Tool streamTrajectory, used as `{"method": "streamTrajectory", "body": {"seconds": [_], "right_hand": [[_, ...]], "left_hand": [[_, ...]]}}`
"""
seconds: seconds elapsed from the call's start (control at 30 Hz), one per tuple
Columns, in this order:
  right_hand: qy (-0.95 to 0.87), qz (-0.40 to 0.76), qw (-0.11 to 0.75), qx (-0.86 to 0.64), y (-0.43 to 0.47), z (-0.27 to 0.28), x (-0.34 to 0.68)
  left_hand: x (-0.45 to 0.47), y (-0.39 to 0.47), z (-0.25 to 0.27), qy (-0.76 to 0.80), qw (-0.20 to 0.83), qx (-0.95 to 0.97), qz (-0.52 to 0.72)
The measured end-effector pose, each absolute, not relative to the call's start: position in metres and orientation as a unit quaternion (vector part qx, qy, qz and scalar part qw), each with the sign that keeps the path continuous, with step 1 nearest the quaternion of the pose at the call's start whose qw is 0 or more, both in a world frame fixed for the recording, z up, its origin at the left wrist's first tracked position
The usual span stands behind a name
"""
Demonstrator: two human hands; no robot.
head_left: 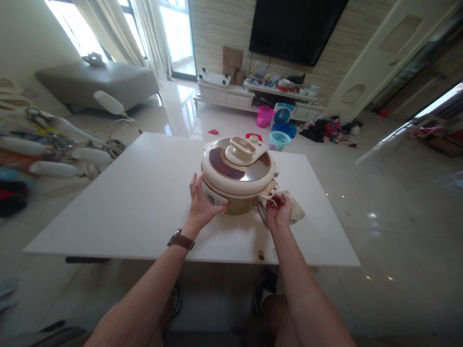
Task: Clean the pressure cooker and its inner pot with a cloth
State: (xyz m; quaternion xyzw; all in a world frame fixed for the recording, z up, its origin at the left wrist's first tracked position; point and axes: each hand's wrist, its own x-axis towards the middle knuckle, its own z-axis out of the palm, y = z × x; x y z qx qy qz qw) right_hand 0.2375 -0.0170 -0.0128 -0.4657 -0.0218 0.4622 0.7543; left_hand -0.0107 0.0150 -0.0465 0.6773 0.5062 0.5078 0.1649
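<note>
A cream electric pressure cooker (237, 188) with a shiny lid and a raised lid handle (243, 145) stands on the white table (137, 202). My left hand (202, 202) grips its front left side, thumb across the front and fingers round the side by the control panel. At the cooker's right side, below the side handle (270, 189), my right hand (279, 209) is turned palm up with its fingers curled at a pale edge of the cooker. Partly behind that hand lies a beige cloth (295, 209) with dark lettering.
A small dark and yellow item (261, 255) lies near the table's front edge. Beyond the table are a pink basket (265, 116), a light blue basket (279, 140) and a low TV cabinet (231, 99). White padded equipment (54, 168) stands at the left.
</note>
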Motion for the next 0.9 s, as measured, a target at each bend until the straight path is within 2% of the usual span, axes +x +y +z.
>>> {"method": "streamTrajectory", "body": {"seconds": [0.17,0.43,0.77,0.9], "right_hand": [[-0.081,0.478,0.761,-0.432,-0.002,-0.005,0.242],[-0.107,0.419,0.799,-0.418,0.003,-0.009,0.232],[-0.124,0.401,0.763,-0.491,-0.018,-0.008,0.186],[-0.130,0.466,0.722,-0.494,-0.027,-0.010,0.164]], "left_hand": [[-0.010,0.009,-0.043,0.510,0.131,0.674,0.518],[-0.013,0.008,-0.039,0.507,0.131,0.678,0.517],[-0.064,0.022,-0.032,0.549,0.106,0.635,0.533],[-0.080,0.031,-0.045,0.609,0.119,0.589,0.518]]}}
